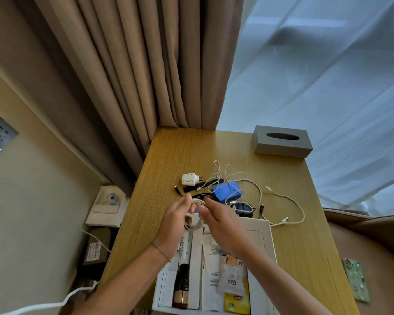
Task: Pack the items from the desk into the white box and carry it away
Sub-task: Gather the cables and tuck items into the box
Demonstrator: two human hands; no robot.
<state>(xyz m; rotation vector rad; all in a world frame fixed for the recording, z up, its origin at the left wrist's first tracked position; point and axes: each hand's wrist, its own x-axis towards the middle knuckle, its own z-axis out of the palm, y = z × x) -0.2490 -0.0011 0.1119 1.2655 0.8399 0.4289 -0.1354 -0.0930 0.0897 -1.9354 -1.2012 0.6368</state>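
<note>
A: How far along was the packing judged to be?

B: Partly done. The box (pixel 266 237) stood open on the worktop (pixel 168 160), nearest the person, and a bottle (pixel 181 289), sachets (pixel 233 283) and paper packs (pixel 210 283) were already seen inside it.

A: And the hands?

B: A coiled cable (pixel 198 211) was held above the far end of the box. It was pinched by the left hand (pixel 176 220) on one side, and the right hand (pixel 218 221) was closed on the other; the loop hung between them. It was taken as being wound before going in.

A: What was left out?

B: A plug (pixel 190 179), a blue pack (pixel 228 190), a black strap (pixel 204 184), a dark pouch (pixel 243 209) and loose white cables (pixel 284 204) lay beyond the box, near one another. A tissue box (pixel 282 141) stood at the far edge; whether it was meant to be packed could not be told.

A: So carrying was not yet due?

B: No; most of the cabling was unpacked.
</note>
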